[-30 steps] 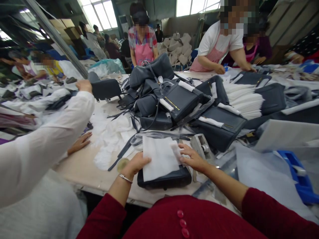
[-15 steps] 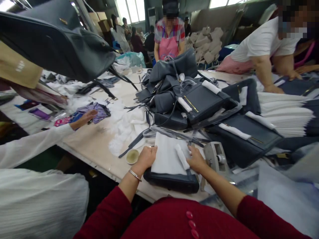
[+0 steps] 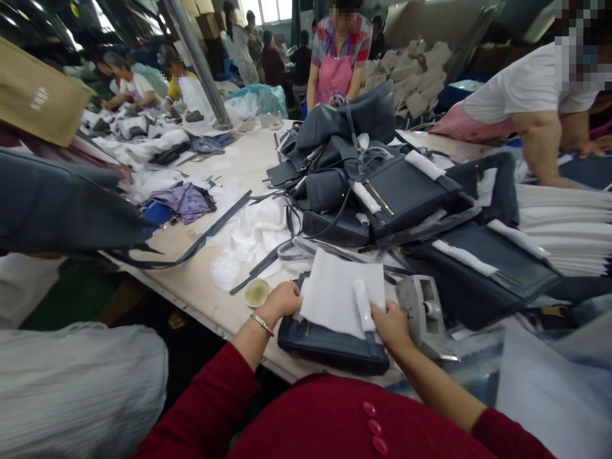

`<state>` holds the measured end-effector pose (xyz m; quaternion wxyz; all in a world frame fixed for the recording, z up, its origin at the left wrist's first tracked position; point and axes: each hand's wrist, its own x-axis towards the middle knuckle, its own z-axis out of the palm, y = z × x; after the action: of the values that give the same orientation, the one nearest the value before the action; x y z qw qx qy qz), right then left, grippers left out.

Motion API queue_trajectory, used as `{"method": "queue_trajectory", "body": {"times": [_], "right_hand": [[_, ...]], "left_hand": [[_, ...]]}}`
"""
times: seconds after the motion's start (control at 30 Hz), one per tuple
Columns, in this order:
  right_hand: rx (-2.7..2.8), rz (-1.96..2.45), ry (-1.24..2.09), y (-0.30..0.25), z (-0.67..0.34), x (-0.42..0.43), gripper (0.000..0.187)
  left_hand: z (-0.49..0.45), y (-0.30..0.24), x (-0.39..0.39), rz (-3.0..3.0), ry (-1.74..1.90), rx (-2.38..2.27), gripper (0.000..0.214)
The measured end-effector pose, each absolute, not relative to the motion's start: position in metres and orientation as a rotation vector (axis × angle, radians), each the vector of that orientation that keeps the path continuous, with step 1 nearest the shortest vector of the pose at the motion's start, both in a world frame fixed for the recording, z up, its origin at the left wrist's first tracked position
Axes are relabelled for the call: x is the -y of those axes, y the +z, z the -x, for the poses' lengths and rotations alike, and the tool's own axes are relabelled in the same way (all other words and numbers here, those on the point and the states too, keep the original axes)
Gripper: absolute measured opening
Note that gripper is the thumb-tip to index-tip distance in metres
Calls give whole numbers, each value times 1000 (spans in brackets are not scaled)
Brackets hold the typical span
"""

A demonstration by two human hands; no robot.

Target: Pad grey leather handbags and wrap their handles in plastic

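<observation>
A dark navy handbag (image 3: 329,354) lies at the table's near edge in front of me. Over its upper face is a white foam sheet (image 3: 329,290), and a white-wrapped strip (image 3: 362,305) rests on the sheet's right part. My left hand (image 3: 285,298) is closed on the sheet's left edge, thumb and fingers pressed together. On the opposite side, my right hand (image 3: 393,325) pinches the sheet's right edge beside the wrapped strip; its fingertips are partly hidden. A grey tape dispenser (image 3: 421,312) stands just right of that hand, and a small round dish (image 3: 257,292) sits beyond my left wrist.
Dark handbags (image 3: 401,191) are piled ahead and to the right. A hanging dark bag (image 3: 62,207) juts in from the left. White foam sheets (image 3: 568,223) are stacked at right. A purple cloth (image 3: 184,201) lies left. Co-workers surround the table, one in a pink apron (image 3: 333,76).
The dark bag at the left has dropped lower and farther left, its straps trailing on the table. A co-worker's reaching hand there is no longer visible. My hands still hold the sheet, now tilted slightly.
</observation>
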<state>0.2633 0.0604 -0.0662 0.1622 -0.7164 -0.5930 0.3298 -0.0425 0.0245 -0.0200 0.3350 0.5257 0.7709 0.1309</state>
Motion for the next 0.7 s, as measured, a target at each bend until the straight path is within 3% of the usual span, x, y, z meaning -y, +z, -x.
{"method": "queue_trajectory", "body": {"times": [0.13,0.23,0.33,0.57,0.7], "right_hand": [[1591,2030,910,-66,-263,-57,38],[1606,2042,859,-65,-262,-57,35],[1706,2033,809,-61,-260,-58,33],[2184,1514,1232,-43,-255,-70,20],[2427,1616,1042,-47,-252,-69,23]], "left_hand": [[42,-15,-9,-1256,597,-2134,23],[41,-2,12,-1028,972,-1899,27],[36,15,29,-929,1130,-1638,33],[35,4,19,-1276,773,-1784,24],[39,-15,-1,-1368,651,-2100,26]]}}
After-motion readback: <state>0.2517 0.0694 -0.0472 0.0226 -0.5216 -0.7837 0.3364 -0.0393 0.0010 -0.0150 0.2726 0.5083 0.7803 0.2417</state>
